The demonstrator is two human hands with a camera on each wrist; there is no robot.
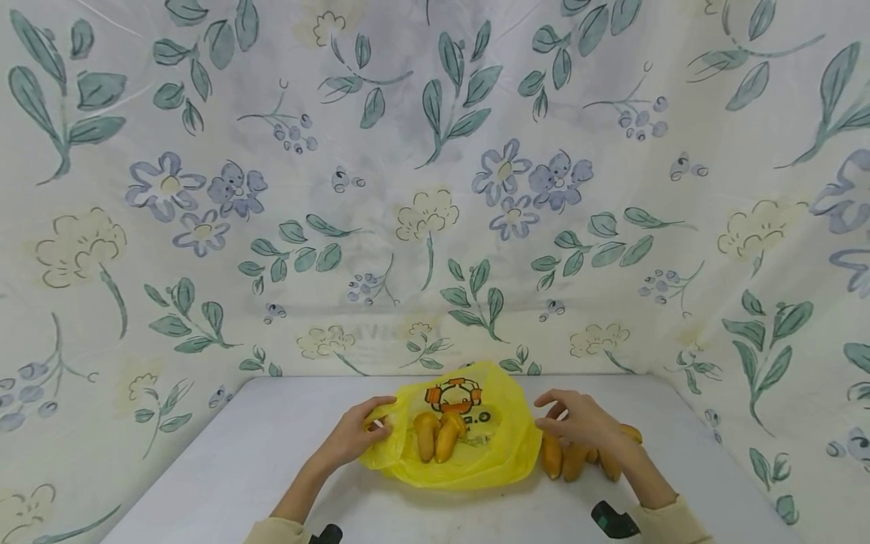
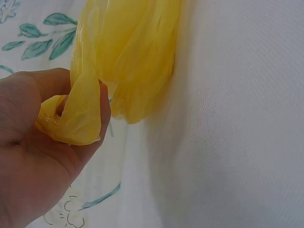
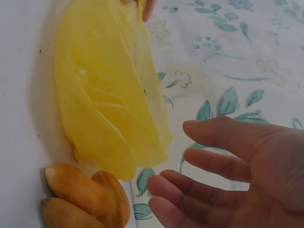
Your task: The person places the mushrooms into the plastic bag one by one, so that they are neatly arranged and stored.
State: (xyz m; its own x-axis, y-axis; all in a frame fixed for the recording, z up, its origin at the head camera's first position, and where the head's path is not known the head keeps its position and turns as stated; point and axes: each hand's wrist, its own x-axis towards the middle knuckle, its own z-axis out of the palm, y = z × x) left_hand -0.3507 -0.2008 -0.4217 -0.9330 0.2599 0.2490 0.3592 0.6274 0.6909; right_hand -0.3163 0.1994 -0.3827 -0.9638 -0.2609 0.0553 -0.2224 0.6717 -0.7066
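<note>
A yellow plastic bag (image 1: 506,446) with a printed cartoon figure stands over the table in the head view. Two orange-brown, thick-stemmed mushrooms (image 1: 448,438) lie at its opening. My left hand (image 1: 356,432) grips the bag's handle (image 2: 80,116), the film bunched between thumb and fingers in the left wrist view. At the bag's right side, my right hand (image 1: 578,415) has its fingers spread and loosely bent, holding nothing. In the right wrist view my right hand (image 3: 228,171) is apart from the bag. More such mushrooms (image 3: 76,190) lie below it, partly hidden by the forearm in the head view.
A white table (image 1: 272,423) spreads under everything. Behind it and at both sides hangs a cloth (image 1: 435,249) printed with leaves and flowers. Dark wrist devices (image 1: 614,520) sit at both sleeves.
</note>
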